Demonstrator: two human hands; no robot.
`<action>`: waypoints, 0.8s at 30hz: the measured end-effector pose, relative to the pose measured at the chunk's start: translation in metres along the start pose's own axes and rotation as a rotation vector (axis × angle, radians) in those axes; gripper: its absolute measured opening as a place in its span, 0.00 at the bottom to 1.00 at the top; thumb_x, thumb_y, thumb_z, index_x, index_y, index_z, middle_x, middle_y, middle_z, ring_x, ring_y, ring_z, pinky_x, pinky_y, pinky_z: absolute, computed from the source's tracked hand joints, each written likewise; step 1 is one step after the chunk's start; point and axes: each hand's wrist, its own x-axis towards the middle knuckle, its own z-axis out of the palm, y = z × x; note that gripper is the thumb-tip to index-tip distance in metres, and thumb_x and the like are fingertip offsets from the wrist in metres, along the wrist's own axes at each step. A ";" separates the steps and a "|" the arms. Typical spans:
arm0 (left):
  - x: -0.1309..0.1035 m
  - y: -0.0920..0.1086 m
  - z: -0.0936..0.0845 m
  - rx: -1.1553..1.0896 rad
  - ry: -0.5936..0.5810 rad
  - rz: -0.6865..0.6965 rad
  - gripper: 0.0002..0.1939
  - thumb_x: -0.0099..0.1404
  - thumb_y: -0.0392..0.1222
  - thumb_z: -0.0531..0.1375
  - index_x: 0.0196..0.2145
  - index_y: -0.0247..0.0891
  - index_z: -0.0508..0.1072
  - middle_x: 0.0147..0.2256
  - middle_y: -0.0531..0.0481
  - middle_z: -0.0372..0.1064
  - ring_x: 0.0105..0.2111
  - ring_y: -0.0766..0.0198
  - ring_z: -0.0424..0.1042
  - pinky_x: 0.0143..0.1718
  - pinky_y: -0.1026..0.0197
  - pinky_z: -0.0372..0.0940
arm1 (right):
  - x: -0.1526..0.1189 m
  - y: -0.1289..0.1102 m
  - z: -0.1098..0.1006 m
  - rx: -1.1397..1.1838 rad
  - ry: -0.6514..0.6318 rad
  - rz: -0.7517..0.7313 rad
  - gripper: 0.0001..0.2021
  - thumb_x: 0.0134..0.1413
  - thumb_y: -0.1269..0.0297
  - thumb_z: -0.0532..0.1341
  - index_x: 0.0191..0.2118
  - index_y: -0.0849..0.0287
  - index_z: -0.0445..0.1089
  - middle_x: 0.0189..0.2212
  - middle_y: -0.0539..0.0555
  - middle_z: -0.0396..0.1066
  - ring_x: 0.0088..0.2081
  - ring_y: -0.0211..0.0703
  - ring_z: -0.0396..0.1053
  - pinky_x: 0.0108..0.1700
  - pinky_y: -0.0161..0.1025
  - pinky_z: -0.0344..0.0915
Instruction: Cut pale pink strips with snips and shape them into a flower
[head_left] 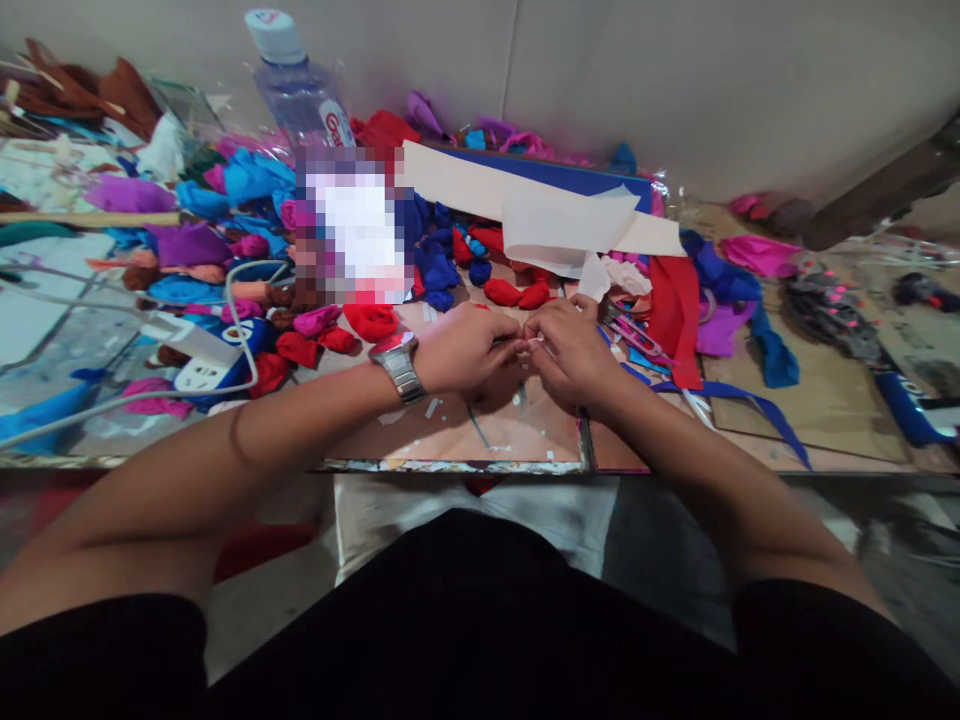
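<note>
My left hand [466, 347], with a metal wristwatch [399, 366] behind it, meets my right hand [576, 345] over the front of the workbench. Both hands are closed, fingertips pinched together. What lies between them is too small and hidden to name; a pale bit shows at the fingertips. Just beyond the hands are red crepe-like bundles [517, 292] and a crumpled pale pink piece [627, 277]. Close to my right hand are a pink-handled tool [637, 335], partly covered, and a red strip [675, 320].
Cream paper strips [457, 187] lie across a blue board at the back. A clear bottle [296, 90] stands behind a pixelated bright patch. On the left, a white cable [112, 405] runs to a power strip [214, 375] among colourful bundles. Brown cardboard [810, 400] lies right.
</note>
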 end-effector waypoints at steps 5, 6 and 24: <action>0.004 -0.006 0.000 -0.124 -0.023 -0.028 0.17 0.74 0.47 0.60 0.30 0.37 0.81 0.28 0.50 0.80 0.27 0.66 0.73 0.31 0.61 0.57 | 0.000 0.001 -0.002 -0.003 0.045 0.014 0.05 0.66 0.62 0.61 0.40 0.55 0.72 0.37 0.54 0.78 0.46 0.54 0.71 0.56 0.55 0.52; 0.004 -0.007 0.001 -0.149 -0.038 -0.039 0.17 0.74 0.47 0.60 0.30 0.37 0.81 0.28 0.51 0.80 0.28 0.66 0.74 0.32 0.62 0.58 | 0.000 0.002 -0.002 -0.009 0.040 0.017 0.05 0.66 0.61 0.61 0.41 0.55 0.73 0.38 0.54 0.79 0.47 0.54 0.71 0.56 0.55 0.52; 0.002 -0.006 0.002 -0.024 -0.003 -0.005 0.16 0.72 0.48 0.60 0.33 0.38 0.83 0.27 0.50 0.77 0.25 0.66 0.69 0.30 0.60 0.53 | 0.001 0.003 -0.002 0.022 0.058 0.028 0.06 0.65 0.60 0.60 0.39 0.54 0.73 0.36 0.54 0.78 0.46 0.54 0.71 0.58 0.56 0.52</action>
